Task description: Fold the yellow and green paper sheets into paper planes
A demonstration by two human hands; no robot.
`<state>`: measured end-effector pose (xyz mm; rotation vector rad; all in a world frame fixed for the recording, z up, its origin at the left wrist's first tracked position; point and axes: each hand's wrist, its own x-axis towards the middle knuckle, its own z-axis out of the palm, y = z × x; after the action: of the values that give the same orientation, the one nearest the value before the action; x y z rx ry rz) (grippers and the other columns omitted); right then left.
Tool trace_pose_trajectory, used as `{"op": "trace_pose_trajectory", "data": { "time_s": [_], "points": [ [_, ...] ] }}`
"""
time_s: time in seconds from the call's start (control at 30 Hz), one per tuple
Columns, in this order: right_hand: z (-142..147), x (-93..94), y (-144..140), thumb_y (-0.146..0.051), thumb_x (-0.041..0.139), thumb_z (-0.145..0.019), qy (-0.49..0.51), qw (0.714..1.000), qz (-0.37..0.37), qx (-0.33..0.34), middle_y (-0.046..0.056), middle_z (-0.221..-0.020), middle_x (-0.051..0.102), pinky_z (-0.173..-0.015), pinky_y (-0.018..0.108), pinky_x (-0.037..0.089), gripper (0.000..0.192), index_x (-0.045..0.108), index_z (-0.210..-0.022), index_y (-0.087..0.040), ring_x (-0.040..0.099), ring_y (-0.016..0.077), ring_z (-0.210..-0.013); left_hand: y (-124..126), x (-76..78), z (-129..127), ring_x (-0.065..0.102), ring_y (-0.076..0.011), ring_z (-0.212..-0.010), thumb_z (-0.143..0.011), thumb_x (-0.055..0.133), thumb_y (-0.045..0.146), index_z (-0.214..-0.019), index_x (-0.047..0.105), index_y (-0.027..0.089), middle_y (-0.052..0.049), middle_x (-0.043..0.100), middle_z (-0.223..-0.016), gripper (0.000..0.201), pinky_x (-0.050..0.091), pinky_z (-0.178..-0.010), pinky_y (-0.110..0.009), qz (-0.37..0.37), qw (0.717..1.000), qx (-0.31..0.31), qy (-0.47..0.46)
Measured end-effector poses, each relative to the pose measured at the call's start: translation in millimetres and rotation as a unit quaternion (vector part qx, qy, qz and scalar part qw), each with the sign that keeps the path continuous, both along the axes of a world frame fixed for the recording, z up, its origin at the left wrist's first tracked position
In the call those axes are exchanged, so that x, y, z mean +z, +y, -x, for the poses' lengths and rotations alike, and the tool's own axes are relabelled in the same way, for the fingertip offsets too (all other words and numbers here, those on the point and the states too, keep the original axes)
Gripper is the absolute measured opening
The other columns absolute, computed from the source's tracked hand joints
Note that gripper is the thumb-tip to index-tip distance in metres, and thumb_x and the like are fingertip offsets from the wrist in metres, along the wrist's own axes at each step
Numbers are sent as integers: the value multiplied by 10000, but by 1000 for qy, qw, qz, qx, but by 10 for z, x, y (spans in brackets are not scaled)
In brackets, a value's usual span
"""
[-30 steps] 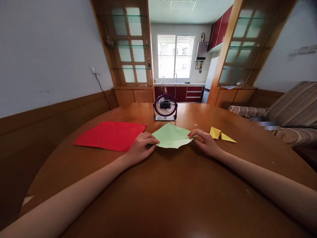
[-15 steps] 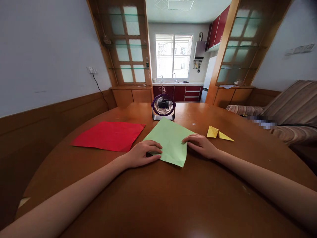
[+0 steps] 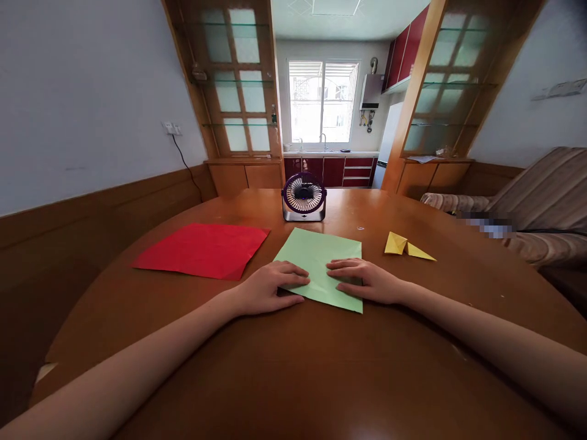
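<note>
Green paper sheet [image 3: 321, 263], light matte stock, is lying flat on the brown wooden table [image 3: 293, 366] right in front of me, and both my hands are pressing on it. My left hand [image 3: 270, 288] is resting palm down on the sheet's near left edge, fingers spread and flat, not gripping anything. My right hand [image 3: 367, 282] is doing the same on the near right part, fingers stretched toward the left hand, fingertips close but apart. Neither hand is pinching or lifting; both are just pinning the sheet down.

Handling, as I am judging it: the sheet is looking very light, thin and floppy, easy to crease or tear, and probably sliding easily on the glossy tabletop. Best places to take hold are seeming to be a corner or a free edge, pinched lightly between thumb and forefinger, with the other hand holding the sheet still.

Moving outward: a red paper sheet [image 3: 202, 249] is lying flat just left of the green one, not touching it. A small yellow folded paper piece [image 3: 407, 245] is sitting to the right, apart. A little purple desk fan [image 3: 304, 197] is standing just behind the green sheet's far edge, facing me.
</note>
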<state>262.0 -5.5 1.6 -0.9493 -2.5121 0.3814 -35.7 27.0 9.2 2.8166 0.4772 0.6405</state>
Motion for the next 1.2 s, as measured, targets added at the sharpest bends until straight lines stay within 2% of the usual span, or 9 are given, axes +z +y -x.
{"op": "trace_pose_trajectory", "data": {
  "time_s": [0.17, 0.3, 0.4, 0.53, 0.7, 0.9, 0.97, 1.1, 1.2],
  "points": [
    [-43, -17, 17, -388, 545, -939, 4, 1000, 6, 9, 103, -1408, 526, -1106, 483, 373, 419, 574, -1323, -223, 479, 258, -1310, 72, 24, 73, 623, -220, -1082, -889, 625, 381, -1152, 684, 217, -91, 660, -1195, 316, 471, -956, -361, -2, 1000, 25, 17],
    [-76, 0, 9, -376, 554, -938, 35, 999, 5, 23, 109, -1338, 590, -1078, 464, 408, 367, 624, -1264, -222, 526, 246, -1266, 86, 24, 89, 620, -207, -1089, -928, 569, 367, -1148, 692, 236, -76, 658, -1207, 283, 463, -964, -346, 1, 999, 30, 25],
    [-105, 54, -17, -385, 509, -963, 81, 994, 42, 53, 100, -1276, 636, -1067, 437, 418, 337, 652, -1222, -223, 541, 224, -1248, 81, 11, 79, 626, -190, -1067, -965, 502, 342, -1107, 712, 239, -64, 663, -1195, 273, 467, -953, -329, 7, 999, 38, 20],
    [-149, 125, -41, -439, 451, -981, 129, 980, 112, 105, 95, -1340, 590, -1100, 444, 369, 387, 623, -1264, -238, 498, 225, -1293, 72, -11, 59, 636, -169, -1034, -979, 471, 348, -1020, 739, 228, -51, 678, -1161, 297, 478, -931, -296, 37, 998, 52, 2],
    [-160, 162, -48, -458, 612, -889, 126, 973, 147, 126, 93, -1387, 548, -1121, 475, 327, 488, 559, -1331, -258, 454, 252, -1331, 64, -39, 33, 640, -155, -1023, -977, 473, 373, -1024, 735, 241, -29, 689, -1125, 297, 487, -907, -268, 79, 994, 75, -28],
    [-154, 174, -58, -405, 754, -778, 45, 979, 151, 129, 92, -1479, 443, -1156, 501, 263, 720, 448, -1416, -274, 365, 263, -1392, 63, -57, 10, 645, -151, -1003, -976, 473, 384, -1003, 741, 239, -23, 698, -1102, 306, 497, -885, -257, 107, 989, 86, -53],
    [-151, 160, -50, -387, 738, -799, 44, 982, 137, 124, 91, -1454, 478, -1154, 491, 275, 664, 477, -1397, -268, 383, 252, -1382, 64, -58, 6, 644, -152, -1002, -973, 480, 386, -999, 744, 241, -24, 700, -1095, 302, 498, -886, -259, 108, 989, 86, -55],
    [-138, 128, -25, -366, 586, -922, 99, 981, 125, 114, 100, -1280, 634, -1105, 460, 366, 350, 641, -1240, -228, 527, 218, -1261, 52, -49, 2, 637, -167, -1032, -960, 505, 394, -1006, 749, 247, -34, 702, -1097, 289, 493, -911, -281, 109, 990, 77, -50],
    [-145, 123, -14, -422, 541, -935, 129, 977, 144, 84, 102, -1182, 685, -1066, 441, 408, 325, 724, -1088, -201, 592, 219, -1174, 34, -38, 2, 635, -180, -1043, -941, 540, 388, -1020, 747, 249, -46, 699, -1116, 262, 490, -932, -311, 106, 991, 60, -46]
  ]
}}
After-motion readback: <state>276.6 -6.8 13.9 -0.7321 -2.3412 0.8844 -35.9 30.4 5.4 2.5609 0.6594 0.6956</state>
